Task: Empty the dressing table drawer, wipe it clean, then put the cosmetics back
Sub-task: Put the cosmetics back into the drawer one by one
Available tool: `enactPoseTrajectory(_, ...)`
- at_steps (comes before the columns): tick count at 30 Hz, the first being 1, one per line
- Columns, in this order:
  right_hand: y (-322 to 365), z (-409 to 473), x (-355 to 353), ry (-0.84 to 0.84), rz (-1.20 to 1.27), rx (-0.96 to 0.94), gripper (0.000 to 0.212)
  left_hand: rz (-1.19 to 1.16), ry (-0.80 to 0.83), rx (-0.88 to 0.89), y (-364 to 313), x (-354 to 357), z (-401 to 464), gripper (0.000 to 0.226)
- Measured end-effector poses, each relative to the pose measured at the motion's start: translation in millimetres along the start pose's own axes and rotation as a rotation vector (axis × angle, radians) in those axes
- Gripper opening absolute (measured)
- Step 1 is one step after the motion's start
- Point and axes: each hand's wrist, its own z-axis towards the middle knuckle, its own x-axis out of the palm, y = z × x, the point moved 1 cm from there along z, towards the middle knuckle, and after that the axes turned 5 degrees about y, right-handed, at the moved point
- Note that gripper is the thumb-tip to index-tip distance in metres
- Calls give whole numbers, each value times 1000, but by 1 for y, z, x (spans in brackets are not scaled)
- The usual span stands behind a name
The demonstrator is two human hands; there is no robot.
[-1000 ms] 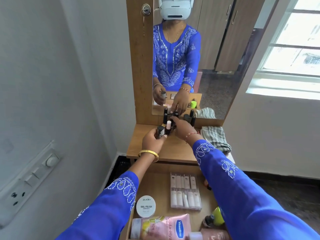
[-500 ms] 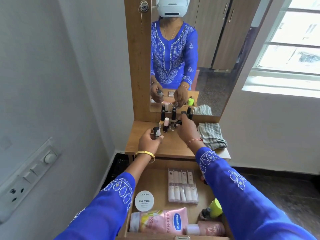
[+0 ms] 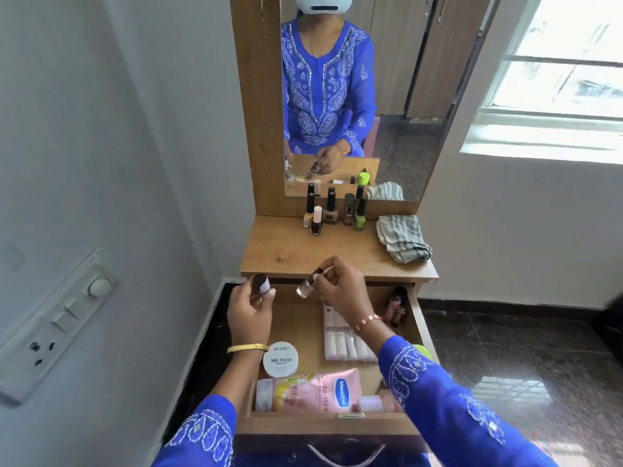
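Note:
The wooden drawer (image 3: pixel 419 318) is pulled open below the dressing table top (image 3: pixel 293 254). Above its back part, my left hand (image 3: pixel 251 311) holds a small dark-capped bottle (image 3: pixel 262 283). My right hand (image 3: pixel 340 291) holds a small clear nail polish bottle (image 3: pixel 309 283), tilted. In the drawer lie a white nail polish remover tub (image 3: pixel 280 359), a pink Vaseline tube (image 3: pixel 317 390), a clear packet of white sticks (image 3: pixel 340 338), small bottles in the back right corner (image 3: pixel 394 306) and a green-capped item (image 3: pixel 424 351).
Several nail polish bottles (image 3: pixel 332 212) stand at the back of the table top against the mirror (image 3: pixel 397 96). A striped grey cloth (image 3: pixel 403 238) lies at the top's right side. A wall with a switch plate (image 3: pixel 57 318) is close on the left; dark floor lies to the right.
Both hands have drawn back from the bottles at the mirror to above the open drawer, each carrying a small bottle. The view has tilted down.

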Motion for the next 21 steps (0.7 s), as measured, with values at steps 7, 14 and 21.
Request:
enactPoseTrajectory(7,-19,0,58,116,-102,119,16,56,-55,-14,17,-14,-11,30)
enactPoseTrajectory(14,-23,17,87,170,-211,181,27,84,-37,-3,22,-18,-11,39)
enactPoseTrajectory(21,-17,23,101,216,-254,143,31,0,-2,27,26,-16,-10,45)
